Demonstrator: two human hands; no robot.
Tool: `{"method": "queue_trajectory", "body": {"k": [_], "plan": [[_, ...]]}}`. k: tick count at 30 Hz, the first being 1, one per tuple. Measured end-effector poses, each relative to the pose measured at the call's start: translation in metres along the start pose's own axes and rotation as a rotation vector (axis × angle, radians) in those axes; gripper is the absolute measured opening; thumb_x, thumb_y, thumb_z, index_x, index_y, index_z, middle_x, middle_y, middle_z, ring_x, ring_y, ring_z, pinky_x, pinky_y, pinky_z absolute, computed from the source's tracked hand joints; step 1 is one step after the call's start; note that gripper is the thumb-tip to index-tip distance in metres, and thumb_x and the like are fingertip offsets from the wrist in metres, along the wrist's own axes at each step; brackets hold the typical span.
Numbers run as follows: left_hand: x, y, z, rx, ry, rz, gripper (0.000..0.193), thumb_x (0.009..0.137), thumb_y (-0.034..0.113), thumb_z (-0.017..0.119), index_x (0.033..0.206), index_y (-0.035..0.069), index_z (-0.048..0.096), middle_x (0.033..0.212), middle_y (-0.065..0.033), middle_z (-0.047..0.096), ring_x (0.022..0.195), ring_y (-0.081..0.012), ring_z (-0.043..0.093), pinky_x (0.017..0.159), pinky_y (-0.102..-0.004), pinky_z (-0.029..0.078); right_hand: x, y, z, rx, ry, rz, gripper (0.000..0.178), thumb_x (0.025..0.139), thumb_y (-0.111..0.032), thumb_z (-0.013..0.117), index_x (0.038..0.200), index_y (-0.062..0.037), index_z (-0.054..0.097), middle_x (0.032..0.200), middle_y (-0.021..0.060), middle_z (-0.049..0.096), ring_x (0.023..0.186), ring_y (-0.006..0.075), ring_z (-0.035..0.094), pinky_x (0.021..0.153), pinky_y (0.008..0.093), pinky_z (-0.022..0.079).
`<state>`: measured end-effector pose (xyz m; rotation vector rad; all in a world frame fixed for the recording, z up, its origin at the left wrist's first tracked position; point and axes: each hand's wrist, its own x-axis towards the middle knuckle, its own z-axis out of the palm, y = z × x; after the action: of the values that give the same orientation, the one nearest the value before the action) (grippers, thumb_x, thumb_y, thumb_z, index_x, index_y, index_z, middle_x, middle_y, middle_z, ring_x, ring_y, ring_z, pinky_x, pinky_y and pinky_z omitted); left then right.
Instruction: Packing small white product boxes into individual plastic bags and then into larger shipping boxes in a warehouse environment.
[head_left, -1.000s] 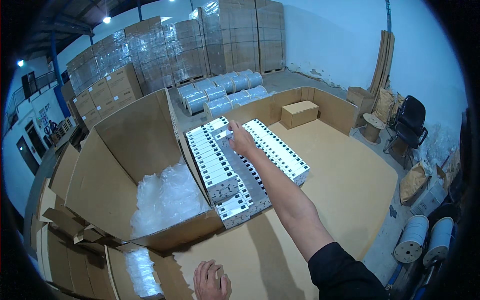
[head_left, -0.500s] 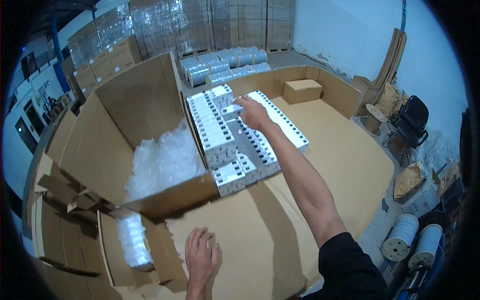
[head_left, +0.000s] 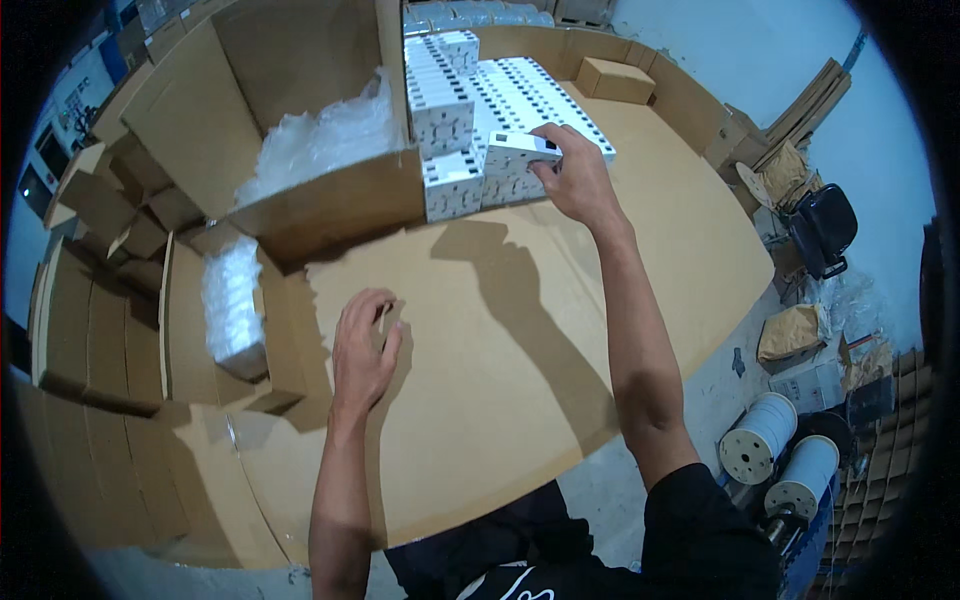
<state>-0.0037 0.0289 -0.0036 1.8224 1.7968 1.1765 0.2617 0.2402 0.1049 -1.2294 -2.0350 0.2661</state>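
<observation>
My right hand [head_left: 578,180] pinches a small white box [head_left: 518,147] with dark squares on it, between thumb and fingers. It is raised in front of the stacked white boxes [head_left: 447,120], which stand in rows at the far middle of the cardboard-covered table. My left hand [head_left: 363,345] is over the bare cardboard to the left, its fingers apart and slightly curled, holding nothing. Left of it a small open carton [head_left: 283,335] contains a row of bubble-wrapped pieces [head_left: 235,305].
Behind the small carton stands a large open carton [head_left: 330,190] with clear plastic bags [head_left: 330,130] inside. A closed brown box [head_left: 615,80] sits in the far right corner of the table [head_left: 470,400]. Cable spools [head_left: 757,435] and a black chair [head_left: 822,230] are on the floor at right.
My right hand has come back from the stack toward me with a white box in its grip. My left hand stays open near the small carton. The view has tilted down.
</observation>
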Motion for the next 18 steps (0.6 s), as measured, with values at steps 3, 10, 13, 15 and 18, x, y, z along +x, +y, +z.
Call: {"method": "queue_trajectory", "body": {"k": [3,10,13,15,18], "plan": [[-0.005,-0.006,-0.007,-0.144,0.066,-0.103,0.032,0.091,0.009,0.065,0.122,0.003,0.061,0.122,-0.0146,0.064,0.116,-0.0287,0.061,0.101,-0.0388,0.048,-0.037,-0.026,0.021,0.098,-0.036,-0.085,0.035,0.077,-0.003,0.074,0.112,-0.0036,0.067,0.105,0.0185,0.066,0.103,0.0396,0.063,0.091,0.0467,0.050],[-0.006,-0.021,-0.025,-0.607,0.033,-0.329,0.030,0.104,0.018,0.055,0.131,0.003,0.056,0.097,-0.0103,0.070,0.090,-0.0144,0.066,0.085,-0.0294,0.051,-0.091,-0.089,0.068,0.307,-0.290,-0.143,0.032,0.078,-0.001,0.071,0.109,-0.0037,0.066,0.105,0.0185,0.065,0.101,0.0410,0.061,0.091,0.0475,0.049],[-0.005,-0.021,-0.031,-0.717,0.017,-0.353,0.031,0.107,0.024,0.051,0.130,0.004,0.057,0.089,-0.0091,0.071,0.082,-0.0138,0.067,0.079,-0.0286,0.052,-0.101,-0.102,0.083,0.349,-0.320,-0.167,0.029,0.079,0.004,0.070,0.108,-0.0017,0.066,0.099,0.0138,0.064,0.083,0.0292,0.065,0.070,0.0356,0.054],[-0.001,-0.024,-0.031,-0.786,0.033,-0.373,0.028,0.108,0.027,0.050,0.127,0.008,0.060,0.087,-0.0065,0.071,0.079,-0.0122,0.067,0.070,-0.0255,0.052,-0.105,-0.109,0.090,0.381,-0.295,-0.195,0.029,0.080,0.005,0.070,0.107,-0.0019,0.066,0.099,0.0135,0.064,0.083,0.0286,0.065,0.070,0.0355,0.053],[-0.002,-0.027,-0.034,-0.804,0.038,-0.397,0.028,0.108,0.027,0.050,0.125,0.008,0.061,0.089,-0.0064,0.072,0.079,-0.0120,0.068,0.071,-0.0261,0.053,-0.111,-0.111,0.098,0.385,-0.215,-0.292,0.029,0.079,0.006,0.070,0.107,-0.0016,0.065,0.100,0.0126,0.063,0.082,0.0262,0.064,0.071,0.0345,0.053]]}}
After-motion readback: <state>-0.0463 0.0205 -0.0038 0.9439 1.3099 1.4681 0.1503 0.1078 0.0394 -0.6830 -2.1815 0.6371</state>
